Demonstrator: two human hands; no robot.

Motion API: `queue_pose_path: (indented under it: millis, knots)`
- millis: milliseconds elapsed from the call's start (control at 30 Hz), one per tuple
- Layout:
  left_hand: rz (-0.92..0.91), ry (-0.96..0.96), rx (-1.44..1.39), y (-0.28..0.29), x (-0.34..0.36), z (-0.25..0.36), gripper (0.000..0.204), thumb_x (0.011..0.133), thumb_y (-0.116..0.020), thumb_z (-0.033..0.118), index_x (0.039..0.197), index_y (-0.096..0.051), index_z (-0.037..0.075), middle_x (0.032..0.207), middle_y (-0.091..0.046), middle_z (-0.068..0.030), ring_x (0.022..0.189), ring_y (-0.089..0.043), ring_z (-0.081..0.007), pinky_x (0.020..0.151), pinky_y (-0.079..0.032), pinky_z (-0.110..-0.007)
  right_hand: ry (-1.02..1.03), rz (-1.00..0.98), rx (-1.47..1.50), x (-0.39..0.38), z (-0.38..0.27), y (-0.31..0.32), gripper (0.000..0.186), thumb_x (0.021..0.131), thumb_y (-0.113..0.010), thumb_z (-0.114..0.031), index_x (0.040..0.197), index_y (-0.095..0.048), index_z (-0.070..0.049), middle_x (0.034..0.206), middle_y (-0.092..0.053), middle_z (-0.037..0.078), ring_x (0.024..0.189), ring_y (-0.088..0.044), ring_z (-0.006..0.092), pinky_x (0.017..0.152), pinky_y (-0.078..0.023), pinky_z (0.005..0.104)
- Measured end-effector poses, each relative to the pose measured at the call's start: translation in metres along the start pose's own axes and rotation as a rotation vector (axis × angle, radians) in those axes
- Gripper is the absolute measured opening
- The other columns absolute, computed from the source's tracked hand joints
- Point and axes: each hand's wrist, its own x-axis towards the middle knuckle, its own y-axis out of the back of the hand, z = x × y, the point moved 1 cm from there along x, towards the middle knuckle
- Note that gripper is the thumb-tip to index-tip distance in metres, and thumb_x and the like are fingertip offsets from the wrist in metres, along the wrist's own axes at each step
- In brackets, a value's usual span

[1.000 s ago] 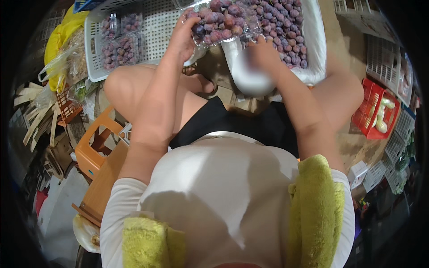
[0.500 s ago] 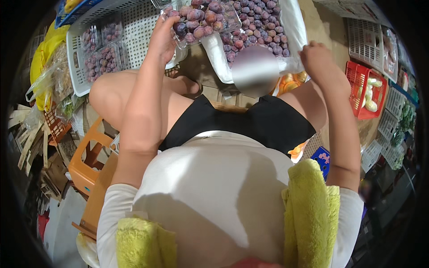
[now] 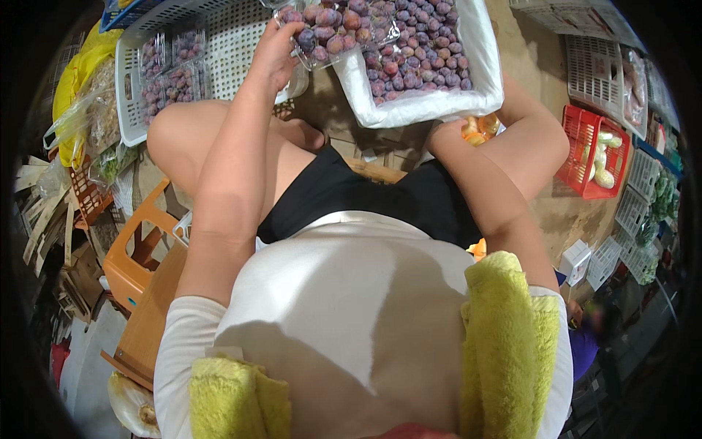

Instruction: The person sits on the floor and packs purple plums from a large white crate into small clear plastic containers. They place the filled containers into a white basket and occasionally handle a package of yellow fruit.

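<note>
My left hand [image 3: 276,55] is closed on the left edge of a clear plastic punnet [image 3: 316,63] filled with purple-red plums [image 3: 335,45]. The punnet is held at the top middle, over the left rim of a white-lined box [image 3: 409,113] with many loose plums [image 3: 417,55]. My right hand [image 3: 444,134] is low at the near edge of that box, beside an orange-printed item [image 3: 477,130]. Its fingers are hidden below the box edge, so whether it holds anything does not show.
A white perforated crate [image 3: 130,102] with several filled plum punnets [image 3: 179,82] stands at the left. An orange stool [image 3: 135,252] is at my left side. On the right are a red basket [image 3: 578,164] of pale vegetables and stacked white crates [image 3: 596,66].
My right hand has moved from the box's right side inward to its near edge. The left hand still holds the punnet, with only a slight shift.
</note>
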Motion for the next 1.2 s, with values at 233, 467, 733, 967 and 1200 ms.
queue_pose_path:
  millis: [233, 467, 733, 967, 1200]
  knots:
    - [0.005, 0.003, 0.011, -0.005, -0.005, 0.010, 0.042, 0.091, -0.053, 0.011, 0.131, -0.048, 0.019, 0.118, -0.059, -0.0016, 0.106, -0.058, -0.0176, 0.086, -0.048, -0.045, 0.058, -0.227, 0.212, -0.051, -0.023, 0.100, 0.038, 0.097, -0.049, -0.038, 0.110, -0.068, -0.007, 0.108, -0.069, 0.016, 0.104, -0.064, 0.0330, 0.092, -0.048, 0.0416]
    - [-0.019, 0.022, 0.013, -0.010, 0.003, 0.009, 0.044, 0.091, -0.049, 0.009, 0.134, -0.047, 0.016, 0.119, -0.061, -0.0045, 0.109, -0.060, -0.0202, 0.090, -0.048, -0.045, -0.334, 0.784, 0.124, 0.036, 0.072, 0.098, 0.074, 0.086, -0.060, -0.058, 0.144, -0.044, -0.016, 0.145, -0.042, 0.015, 0.136, -0.036, 0.0338, 0.105, -0.037, 0.0496]
    - [0.089, 0.043, -0.021, -0.021, -0.015, 0.027, 0.036, 0.090, -0.049, 0.006, 0.126, -0.049, 0.006, 0.112, -0.062, -0.0093, 0.098, -0.065, -0.0210, 0.083, -0.057, -0.037, -0.450, 0.194, -0.018, 0.051, 0.018, 0.096, 0.085, 0.078, -0.070, -0.061, 0.147, -0.038, -0.022, 0.161, -0.016, 0.008, 0.146, -0.016, 0.0403, 0.105, -0.038, 0.0592]
    - [0.060, 0.024, -0.065, -0.021, -0.016, 0.027, 0.037, 0.090, -0.050, 0.007, 0.126, -0.047, 0.008, 0.113, -0.061, -0.0088, 0.099, -0.064, -0.0209, 0.084, -0.055, -0.039, -0.549, 0.220, 0.160, 0.050, 0.013, 0.104, 0.076, 0.076, -0.076, -0.053, 0.138, -0.044, -0.021, 0.158, -0.023, 0.012, 0.137, -0.035, 0.0402, 0.100, -0.042, 0.0589]
    - [0.046, 0.007, -0.085, -0.021, -0.013, 0.025, 0.036, 0.091, -0.047, 0.006, 0.127, -0.048, 0.006, 0.115, -0.062, -0.0108, 0.102, -0.064, -0.0218, 0.087, -0.055, -0.040, -0.230, 0.227, 0.039, 0.067, 0.038, 0.093, 0.071, 0.075, -0.077, -0.035, 0.136, -0.044, -0.020, 0.140, -0.044, 0.018, 0.123, -0.051, 0.0399, 0.098, -0.048, 0.0499]
